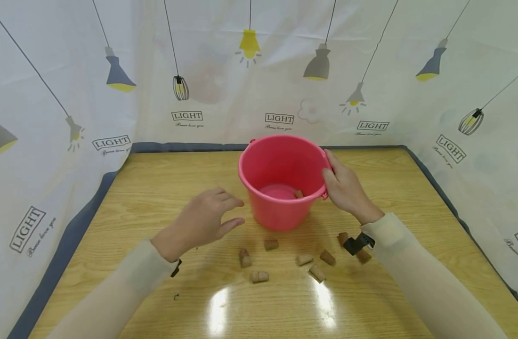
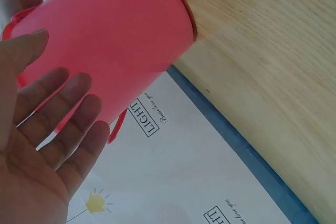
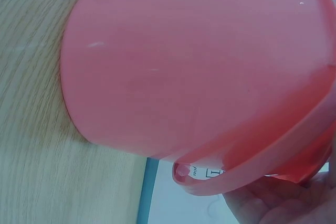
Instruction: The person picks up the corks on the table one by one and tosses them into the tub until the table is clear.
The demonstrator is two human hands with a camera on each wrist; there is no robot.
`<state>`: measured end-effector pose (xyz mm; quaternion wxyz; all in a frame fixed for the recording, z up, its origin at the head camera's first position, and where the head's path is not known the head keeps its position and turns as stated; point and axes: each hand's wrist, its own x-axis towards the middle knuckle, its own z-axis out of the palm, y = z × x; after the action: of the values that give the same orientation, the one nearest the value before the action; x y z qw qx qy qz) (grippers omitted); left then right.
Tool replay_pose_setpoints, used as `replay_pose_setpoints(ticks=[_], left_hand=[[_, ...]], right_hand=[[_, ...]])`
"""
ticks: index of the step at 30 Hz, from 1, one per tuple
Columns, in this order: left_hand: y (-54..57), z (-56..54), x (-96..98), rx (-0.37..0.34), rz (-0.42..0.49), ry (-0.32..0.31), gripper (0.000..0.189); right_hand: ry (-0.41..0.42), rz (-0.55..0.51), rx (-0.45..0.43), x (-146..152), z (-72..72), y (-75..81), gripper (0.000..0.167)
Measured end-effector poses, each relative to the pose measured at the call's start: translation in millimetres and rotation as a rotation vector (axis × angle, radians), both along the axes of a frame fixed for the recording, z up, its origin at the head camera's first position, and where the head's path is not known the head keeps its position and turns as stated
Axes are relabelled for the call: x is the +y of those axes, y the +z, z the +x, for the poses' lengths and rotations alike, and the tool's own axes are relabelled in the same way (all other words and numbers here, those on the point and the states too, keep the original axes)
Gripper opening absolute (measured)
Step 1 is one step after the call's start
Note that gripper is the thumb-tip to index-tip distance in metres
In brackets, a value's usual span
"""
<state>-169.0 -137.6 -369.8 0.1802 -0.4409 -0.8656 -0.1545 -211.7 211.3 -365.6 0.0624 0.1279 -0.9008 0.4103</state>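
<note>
A pink plastic bucket (image 1: 280, 214) stands on the wooden table, its mouth facing me. My right hand (image 1: 345, 188) grips its rim on the right side. In the right wrist view, the fingers (image 3: 252, 200) lie beside the bucket's handle (image 3: 262, 158), which hangs along the rim. One cork (image 1: 299, 194) lies inside the bucket on its floor. To the left, my left hand (image 1: 204, 216) hovers with its fingers spread and nothing in it, fingertips close to the bucket wall (image 2: 121, 30). Between my forearms and the bucket, several wine corks (image 1: 259, 277) are scattered on the table.
Two corks (image 1: 363, 256) lie partly behind the black strap (image 1: 358, 243) on my right wrist. White sheeting (image 1: 229, 103) printed with lamps surrounds the wooden table (image 1: 136, 197) at the back and both sides, with a dark blue border (image 1: 178, 147) along the table edges.
</note>
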Motion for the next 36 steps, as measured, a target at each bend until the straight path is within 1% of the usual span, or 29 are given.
replay_pose_setpoints(ticks=[6, 13, 17, 23, 27, 36], left_hand=[[-8.8, 2.5, 0.8, -0.038, -0.051, -0.002, 0.034], [-20.2, 7.2, 5.6, -0.127, -0.156, 0.043, 0.036], [-24.3, 10.7, 8.6, -0.174, -0.202, 0.063, 0.036], [-32.6, 14.7, 10.0, -0.227, -0.215, 0.065, 0.038], [-38.0, 17.3, 10.9, -0.251, -0.228, 0.053, 0.038], [-49.7, 23.9, 14.4, -0.298, -0.276, 0.058, 0.034]], right_hand=[[0.006, -0.017, 0.004, -0.5, 0.7, 0.7, 0.054], [0.007, -0.014, 0.003, -0.5, 1.1, 1.7, 0.054], [0.008, -0.011, 0.000, -0.8, 0.6, 1.3, 0.054], [0.008, -0.007, -0.004, -0.6, 0.7, 0.5, 0.054], [0.006, -0.009, -0.009, -0.4, 0.8, 0.5, 0.055], [0.002, -0.011, -0.010, -0.1, 0.5, 0.5, 0.056]])
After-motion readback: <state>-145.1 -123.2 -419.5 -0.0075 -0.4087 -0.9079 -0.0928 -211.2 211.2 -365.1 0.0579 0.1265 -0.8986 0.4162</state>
